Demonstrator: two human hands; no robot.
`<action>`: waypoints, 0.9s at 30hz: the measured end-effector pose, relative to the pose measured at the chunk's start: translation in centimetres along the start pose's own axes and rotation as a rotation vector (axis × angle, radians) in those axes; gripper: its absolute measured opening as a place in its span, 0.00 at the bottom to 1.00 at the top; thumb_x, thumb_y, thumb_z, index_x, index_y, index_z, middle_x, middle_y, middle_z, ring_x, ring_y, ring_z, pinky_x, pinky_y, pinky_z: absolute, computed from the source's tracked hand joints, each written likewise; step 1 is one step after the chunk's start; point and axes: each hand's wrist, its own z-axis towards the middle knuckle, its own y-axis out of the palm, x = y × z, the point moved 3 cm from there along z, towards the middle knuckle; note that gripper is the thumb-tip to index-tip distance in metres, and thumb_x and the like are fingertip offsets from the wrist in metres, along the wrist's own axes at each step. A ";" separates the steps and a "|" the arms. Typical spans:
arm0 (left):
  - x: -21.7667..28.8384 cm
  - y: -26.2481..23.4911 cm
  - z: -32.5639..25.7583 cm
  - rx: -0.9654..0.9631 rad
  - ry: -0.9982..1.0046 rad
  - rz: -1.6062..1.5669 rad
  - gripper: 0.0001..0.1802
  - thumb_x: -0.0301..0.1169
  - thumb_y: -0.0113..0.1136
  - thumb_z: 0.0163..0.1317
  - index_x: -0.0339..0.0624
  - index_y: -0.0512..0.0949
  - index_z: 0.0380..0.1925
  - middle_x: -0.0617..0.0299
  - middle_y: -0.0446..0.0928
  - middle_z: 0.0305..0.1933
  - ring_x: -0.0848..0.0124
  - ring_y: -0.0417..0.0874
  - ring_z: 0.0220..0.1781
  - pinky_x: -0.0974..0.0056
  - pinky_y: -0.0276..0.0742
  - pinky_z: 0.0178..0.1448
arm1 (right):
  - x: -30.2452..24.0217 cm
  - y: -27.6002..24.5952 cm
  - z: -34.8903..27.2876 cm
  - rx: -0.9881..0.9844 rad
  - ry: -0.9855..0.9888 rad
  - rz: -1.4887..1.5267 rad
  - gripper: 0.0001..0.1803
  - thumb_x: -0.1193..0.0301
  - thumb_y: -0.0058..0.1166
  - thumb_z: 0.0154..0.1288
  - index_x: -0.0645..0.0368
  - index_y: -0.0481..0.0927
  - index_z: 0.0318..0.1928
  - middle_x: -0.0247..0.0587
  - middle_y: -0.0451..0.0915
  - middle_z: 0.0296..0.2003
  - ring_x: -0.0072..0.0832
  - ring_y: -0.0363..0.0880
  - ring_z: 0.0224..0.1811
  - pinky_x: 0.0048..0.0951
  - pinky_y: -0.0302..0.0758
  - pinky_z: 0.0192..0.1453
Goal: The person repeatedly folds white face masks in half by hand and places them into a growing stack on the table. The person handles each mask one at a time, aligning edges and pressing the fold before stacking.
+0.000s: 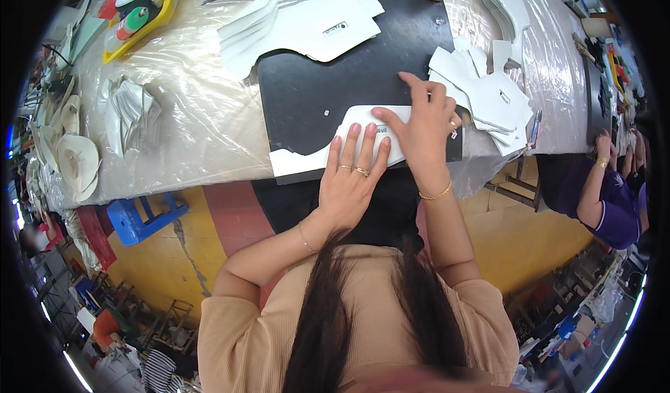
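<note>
two bare hands lie on a curved white cut piece of sheet material (363, 138), which rests on a black rectangular work mat (328, 86) at the near edge of a plastic-covered tabletop (195, 114). the left hand (349, 176) lies flat on the piece, palm down, its fingers (366, 145) straight and slightly spread, with rings on two of them. the right hand (426, 124) is just beside it, touching the same piece; its fingers (412, 82) are stretched forward and close together, the forefinger tip reaching onto the black mat, and the thumb points left over the white piece. whether the right hand pinches an edge of the piece cannot be told. a thin gold bracelet (436, 194) circles the right wrist.

toward the far edge of the tabletop, a loose stack of white cut panels (300, 16) overlaps the far side of the mat. near the right edge of the mat, just beyond the right hand, lies a smaller pile of white cut pieces (488, 93). at the far left corner stands a yellow tray with bottles (136, 16). along the left edge lie cream-coloured curved shapes (77, 159) and a crumpled white sheet (132, 110).

below the near edge of the tabletop a blue plastic stool (143, 218) stands on the yellow floor. at the right edge of the view another person in a purple top (614, 197) sits, well apart from the two hands.
</note>
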 end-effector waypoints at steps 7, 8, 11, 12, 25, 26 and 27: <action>0.0 0.1 -0.3 0.067 0.002 -0.054 0.38 0.31 0.56 0.63 0.46 0.61 0.75 0.44 0.58 0.75 0.44 0.52 0.81 0.40 0.49 0.81 | -0.9 0.7 0.2 -0.008 -0.007 -0.026 0.40 0.44 0.72 0.50 0.43 0.77 0.63 0.44 0.71 0.54 0.44 0.66 0.56 0.50 0.57 0.60; 0.0 0.2 -0.3 0.069 0.004 -0.040 0.38 0.31 0.56 0.63 0.46 0.61 0.75 0.45 0.58 0.74 0.44 0.53 0.81 0.40 0.49 0.81 | -0.5 0.6 0.1 0.015 0.000 -0.036 0.40 0.44 0.72 0.51 0.43 0.78 0.63 0.44 0.71 0.54 0.44 0.66 0.56 0.51 0.57 0.60; 0.0 0.2 -0.3 0.099 -0.001 0.011 0.46 0.31 0.66 0.54 0.50 0.62 0.75 0.47 0.57 0.75 0.45 0.55 0.80 0.42 0.53 0.80 | 0.9 0.1 -0.5 0.116 0.019 -0.121 0.31 0.48 0.68 0.58 0.42 0.79 0.61 0.39 0.71 0.51 0.42 0.66 0.52 0.47 0.57 0.56; 0.0 0.2 -0.3 0.103 -0.002 0.031 0.49 0.31 0.71 0.49 0.52 0.63 0.75 0.48 0.56 0.76 0.46 0.55 0.80 0.42 0.55 0.80 | 1.2 0.1 -0.8 0.136 0.028 -0.148 0.30 0.49 0.67 0.59 0.42 0.79 0.60 0.39 0.71 0.51 0.42 0.66 0.52 0.47 0.57 0.57; -0.7 -0.8 -0.4 -0.004 -0.019 -0.167 0.53 0.39 0.74 0.49 0.40 0.59 0.75 0.52 0.55 0.79 0.51 0.54 0.82 0.47 0.49 0.82 | 0.3 -1.0 -7.4 0.030 -0.091 -0.079 0.33 0.55 0.66 0.62 0.44 0.74 0.67 0.36 0.69 0.60 0.41 0.62 0.60 0.48 0.52 0.62; -0.8 -0.8 -0.4 -0.016 -0.015 -0.170 0.54 0.39 0.74 0.49 0.38 0.58 0.75 0.51 0.54 0.80 0.52 0.53 0.82 0.48 0.48 0.83 | 0.1 -0.9 -7.6 0.026 -0.127 -0.086 0.34 0.54 0.65 0.62 0.45 0.73 0.68 0.36 0.69 0.63 0.42 0.62 0.63 0.49 0.52 0.63; -0.9 -0.8 -0.5 -0.028 -0.011 -0.171 0.55 0.39 0.74 0.50 0.37 0.57 0.75 0.51 0.54 0.80 0.52 0.53 0.82 0.48 0.46 0.83 | -0.2 -0.6 -8.0 -0.038 -0.189 -0.146 0.35 0.52 0.63 0.63 0.46 0.72 0.69 0.34 0.67 0.67 0.43 0.60 0.67 0.52 0.49 0.66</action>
